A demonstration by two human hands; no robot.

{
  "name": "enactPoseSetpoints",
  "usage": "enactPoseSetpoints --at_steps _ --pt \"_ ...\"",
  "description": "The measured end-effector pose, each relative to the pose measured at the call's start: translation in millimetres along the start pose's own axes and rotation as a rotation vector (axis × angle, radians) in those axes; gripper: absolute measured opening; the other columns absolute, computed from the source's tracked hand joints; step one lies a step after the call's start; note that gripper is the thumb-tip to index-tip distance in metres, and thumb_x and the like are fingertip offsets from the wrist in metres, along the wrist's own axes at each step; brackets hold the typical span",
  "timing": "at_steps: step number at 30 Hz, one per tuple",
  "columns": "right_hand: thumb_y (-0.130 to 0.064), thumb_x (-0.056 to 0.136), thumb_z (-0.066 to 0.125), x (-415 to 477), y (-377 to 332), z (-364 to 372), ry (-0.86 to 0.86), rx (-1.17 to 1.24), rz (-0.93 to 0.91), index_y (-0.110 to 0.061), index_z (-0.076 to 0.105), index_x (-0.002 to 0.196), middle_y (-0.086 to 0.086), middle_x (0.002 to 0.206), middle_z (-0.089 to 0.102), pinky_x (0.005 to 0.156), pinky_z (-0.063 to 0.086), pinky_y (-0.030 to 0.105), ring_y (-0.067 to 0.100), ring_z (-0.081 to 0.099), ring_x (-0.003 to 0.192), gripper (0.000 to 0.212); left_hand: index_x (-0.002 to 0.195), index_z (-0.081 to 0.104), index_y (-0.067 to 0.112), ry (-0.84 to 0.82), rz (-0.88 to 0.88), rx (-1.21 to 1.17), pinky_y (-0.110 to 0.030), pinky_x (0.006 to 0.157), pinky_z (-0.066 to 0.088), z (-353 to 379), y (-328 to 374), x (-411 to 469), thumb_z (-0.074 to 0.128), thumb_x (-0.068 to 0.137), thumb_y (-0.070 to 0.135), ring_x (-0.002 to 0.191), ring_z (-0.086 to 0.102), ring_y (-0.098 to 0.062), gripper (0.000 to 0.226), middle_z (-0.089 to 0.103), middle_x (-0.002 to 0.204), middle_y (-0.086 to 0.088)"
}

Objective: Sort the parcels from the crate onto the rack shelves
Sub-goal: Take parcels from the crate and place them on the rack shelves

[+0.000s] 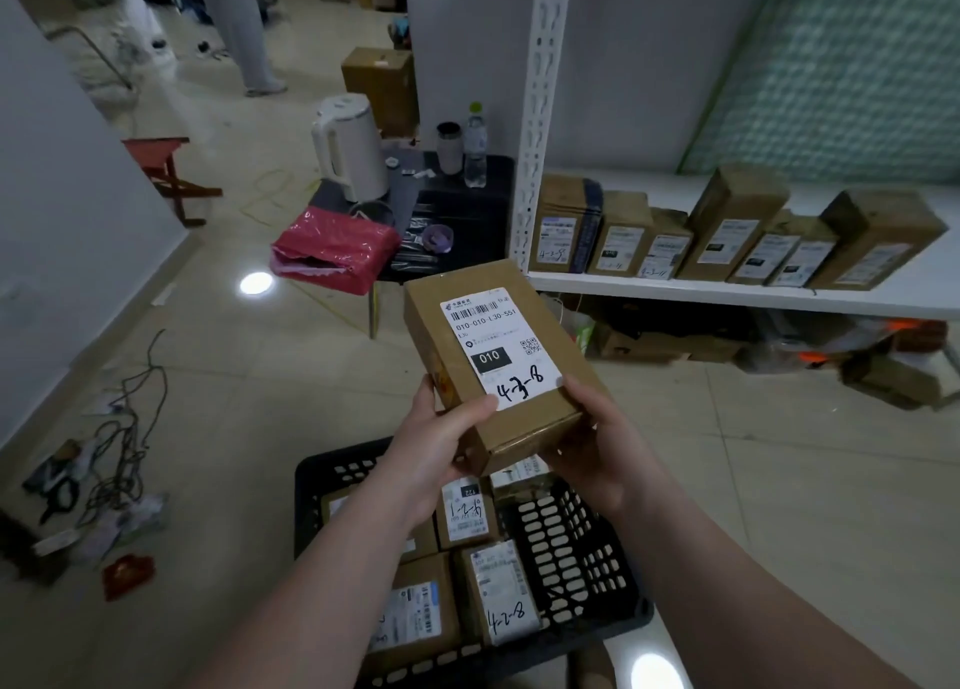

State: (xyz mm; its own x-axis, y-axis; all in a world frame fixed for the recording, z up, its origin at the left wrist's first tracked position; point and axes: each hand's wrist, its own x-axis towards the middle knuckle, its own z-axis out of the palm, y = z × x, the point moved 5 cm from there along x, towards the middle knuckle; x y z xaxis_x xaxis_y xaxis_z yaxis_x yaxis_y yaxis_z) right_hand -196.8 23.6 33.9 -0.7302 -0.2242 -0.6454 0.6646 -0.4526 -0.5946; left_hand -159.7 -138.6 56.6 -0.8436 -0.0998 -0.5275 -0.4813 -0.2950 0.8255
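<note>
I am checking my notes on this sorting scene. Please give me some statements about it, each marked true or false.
1. The left hand and right hand both hold one parcel. True.
2. Its handwritten mark reads 4-2-8. False: it reads 4-3-8.
3. The crate is empty. False: several parcels lie in the crate.
4. Other parcels stand in a row on the white rack shelf. True.
5. The kettle stands on the floor. False: the kettle stands on a dark table.
</note>
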Motion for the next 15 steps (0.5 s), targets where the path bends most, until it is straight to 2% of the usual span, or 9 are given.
enactPoseSetpoints --at_steps 2,4,7,9,12,15 --pt "-0.028 0.082 0.068 -3 -4 -5 0.018 -0.014 -0.008 -0.012 0.063 0.119 0.007 0.097 0.071 0.069 0.053 0.032 0.021 0.063 0.094 0.041 0.129 0.046 0.038 -0.008 0.006 0.029 -0.048 0.090 0.053 3 2 1 0.073 0.081 0.021 0.104 0.065 -0.019 0.058 0.069 0.112 0.007" --pt "-0.031 0.087 0.065 -6 -5 -13 0.044 -0.042 -0.004 -0.013 0.064 0.119 0.006 0.098 0.072 0.071 0.052 0.032 0.020 0.063 0.095 0.036 0.128 0.046 0.040 -0.019 0.007 0.050 -0.048 0.093 0.051 6 4 1 0.071 0.082 0.019 0.104 0.065 -0.019 0.057 0.070 0.111 0.008" --pt "-0.034 0.087 0.065 -10 -6 -21 0.069 -0.073 -0.009 -0.012 0.064 0.121 0.008 0.108 0.073 0.083 0.055 0.035 0.023 0.064 0.101 0.040 0.128 0.047 0.040 -0.056 0.008 0.075 -0.048 0.093 0.050 13 6 0 0.067 0.083 0.017 0.104 0.065 -0.019 0.054 0.072 0.107 0.007" --pt "-0.034 0.087 0.065 -14 -7 -27 0.078 -0.086 -0.022 -0.011 0.064 0.118 0.008 0.107 0.073 0.092 0.053 0.037 0.023 0.064 0.102 0.038 0.128 0.048 0.039 -0.071 0.013 0.086 -0.046 0.090 0.051 17 8 0 0.064 0.085 0.015 0.103 0.065 -0.019 0.052 0.072 0.106 0.006" --pt "-0.032 0.091 0.061 -21 -10 -35 0.071 -0.099 -0.032 -0.011 0.066 0.110 0.003 0.088 0.075 0.079 0.051 0.032 0.018 0.063 0.085 0.029 0.128 0.048 0.039 -0.106 0.015 0.107 -0.043 0.085 0.053 25 9 -1 0.061 0.086 0.013 0.102 0.066 -0.020 0.051 0.072 0.108 0.004" --pt "-0.033 0.093 0.059 -26 -14 -44 0.048 -0.107 -0.043 -0.011 0.065 0.115 0.004 0.089 0.075 0.069 0.053 0.029 0.017 0.066 0.077 0.032 0.127 0.049 0.039 -0.130 0.010 0.133 -0.040 0.080 0.054 36 9 -2 0.060 0.086 0.013 0.101 0.066 -0.022 0.050 0.071 0.108 0.002"
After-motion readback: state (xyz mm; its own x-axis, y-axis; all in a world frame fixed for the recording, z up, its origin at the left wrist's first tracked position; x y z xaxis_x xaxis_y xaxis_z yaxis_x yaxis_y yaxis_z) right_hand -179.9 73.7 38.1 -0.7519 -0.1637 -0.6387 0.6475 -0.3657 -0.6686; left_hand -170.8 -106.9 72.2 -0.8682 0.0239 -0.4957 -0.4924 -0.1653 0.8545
